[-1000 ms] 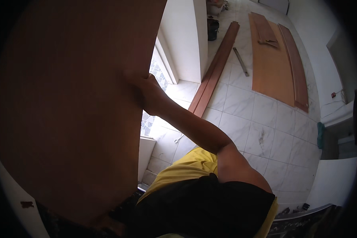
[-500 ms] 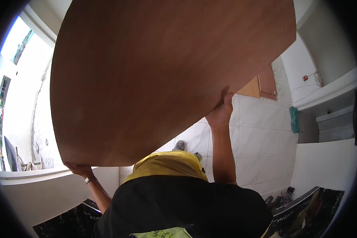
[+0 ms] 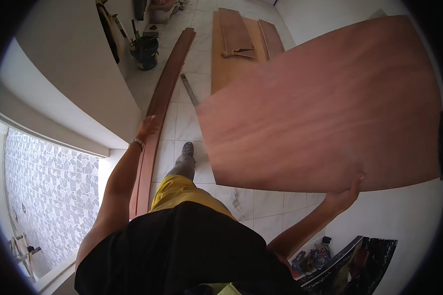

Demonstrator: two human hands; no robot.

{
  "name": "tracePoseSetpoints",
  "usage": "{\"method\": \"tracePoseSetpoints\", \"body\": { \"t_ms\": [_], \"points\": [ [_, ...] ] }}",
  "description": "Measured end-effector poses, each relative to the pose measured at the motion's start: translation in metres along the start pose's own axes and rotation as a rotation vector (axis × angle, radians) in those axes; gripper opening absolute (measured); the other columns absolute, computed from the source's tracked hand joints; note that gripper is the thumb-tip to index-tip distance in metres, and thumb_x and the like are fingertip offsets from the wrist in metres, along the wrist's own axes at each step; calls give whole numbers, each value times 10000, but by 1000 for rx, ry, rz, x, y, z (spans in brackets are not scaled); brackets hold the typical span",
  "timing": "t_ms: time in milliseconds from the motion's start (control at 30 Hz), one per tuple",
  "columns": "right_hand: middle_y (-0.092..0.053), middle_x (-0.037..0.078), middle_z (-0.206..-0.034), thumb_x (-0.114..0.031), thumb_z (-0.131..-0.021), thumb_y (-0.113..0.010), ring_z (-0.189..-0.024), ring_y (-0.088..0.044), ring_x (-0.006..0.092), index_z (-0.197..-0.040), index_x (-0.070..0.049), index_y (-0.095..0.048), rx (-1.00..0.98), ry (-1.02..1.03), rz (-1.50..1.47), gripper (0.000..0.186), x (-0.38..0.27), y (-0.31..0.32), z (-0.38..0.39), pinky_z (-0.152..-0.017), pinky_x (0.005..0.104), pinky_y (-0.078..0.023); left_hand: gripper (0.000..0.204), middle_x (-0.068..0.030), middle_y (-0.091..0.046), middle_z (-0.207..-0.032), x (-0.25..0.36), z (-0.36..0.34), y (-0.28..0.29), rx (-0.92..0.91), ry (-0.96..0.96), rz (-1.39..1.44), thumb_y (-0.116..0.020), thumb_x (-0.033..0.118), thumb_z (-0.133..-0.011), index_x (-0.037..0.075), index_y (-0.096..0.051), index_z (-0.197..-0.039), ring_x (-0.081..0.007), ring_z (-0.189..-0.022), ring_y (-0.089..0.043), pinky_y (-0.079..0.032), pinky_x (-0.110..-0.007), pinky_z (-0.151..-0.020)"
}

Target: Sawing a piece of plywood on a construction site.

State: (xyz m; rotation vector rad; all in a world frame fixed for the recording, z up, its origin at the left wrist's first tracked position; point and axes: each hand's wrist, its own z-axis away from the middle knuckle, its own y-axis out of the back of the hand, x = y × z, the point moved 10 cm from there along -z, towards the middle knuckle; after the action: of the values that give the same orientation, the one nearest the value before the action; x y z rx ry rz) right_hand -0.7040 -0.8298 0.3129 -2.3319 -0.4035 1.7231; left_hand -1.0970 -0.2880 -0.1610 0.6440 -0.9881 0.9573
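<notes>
A large reddish-brown plywood sheet (image 3: 325,113) is held up on my right side, tilted across the view. My right hand (image 3: 343,197) grips its near edge, thumb on the face I see, the other fingers hidden behind. My left hand (image 3: 147,128) is off the sheet, its fingers loosely stretched out and a little blurred, with nothing held. Below or beside it run long narrow reddish wood strips (image 3: 170,78); whether the hand touches them I cannot tell.
On the tiled floor ahead lie a light-brown board (image 3: 221,73) with smaller reddish panels (image 3: 235,32) on it. A long flat metal bar (image 3: 189,89) lies beside the strips. A dark bucket of tools (image 3: 145,53) stands by the left wall; a black-marked panel (image 3: 354,268) leans behind right.
My left hand has let go of the sheet and moved out to the left. The sheet has swung to my right in my right hand. My view has turned, bringing strips and boards into sight.
</notes>
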Motion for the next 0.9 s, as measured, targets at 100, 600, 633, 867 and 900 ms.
{"method": "tracePoseSetpoints", "body": {
  "t_ms": [100, 600, 633, 867, 900],
  "points": [
    [-609, 219, -1290, -362, -894, -772, -1097, -635, 349, -1281, 123, -573, 219, 118, 422, 652, 17, -21, -36, -864, 460, -562, 351, -26, -701, -924, -78, -60, -28, -87, 225, -93, -585, 467, -968, 153, -631, -1118, -147, -709, -663, -510, -337, -623],
    [-735, 184, -821, -232, -715, -816, -783, -723, 364, -968, -33, -725, -484, 103, 1539, 334, 397, -214, -340, -709, 442, -546, 186, -32, -659, -823, -67, -208, 48, 327, 627, -127, -570, 338, -969, 183, -594, -1068, -124, -610, -612, -450, -326, -500],
    [-743, 152, -792, -201, -701, -812, -766, -727, 346, -960, -41, -735, -517, -18, 1488, 313, 435, -219, -353, -708, 425, -552, 186, -32, -659, -823, -53, -221, 39, 318, 633, -176, -570, 338, -969, 183, -594, -1068, -124, -610, -612, -450, -326, -500],
    [-713, 155, -732, -158, -710, -830, -665, -699, 284, -878, 5, -701, -646, -103, 1148, 268, 579, -328, -434, -636, 393, -530, 305, -38, -687, -886, 117, -372, -110, 229, 594, -285, -575, 340, -993, 133, -638, -1210, -147, -711, -646, -536, -334, -653],
    [-713, 155, -732, -158, -710, -830, -665, -699, 284, -878, 5, -701, -638, -132, 1195, 268, 594, -345, -447, -636, 393, -530, 322, -43, -699, -910, 152, -410, -135, 192, 486, -336, -578, 339, -998, 130, -642, -1236, -144, -729, -659, -540, -334, -659]
  ]
}}
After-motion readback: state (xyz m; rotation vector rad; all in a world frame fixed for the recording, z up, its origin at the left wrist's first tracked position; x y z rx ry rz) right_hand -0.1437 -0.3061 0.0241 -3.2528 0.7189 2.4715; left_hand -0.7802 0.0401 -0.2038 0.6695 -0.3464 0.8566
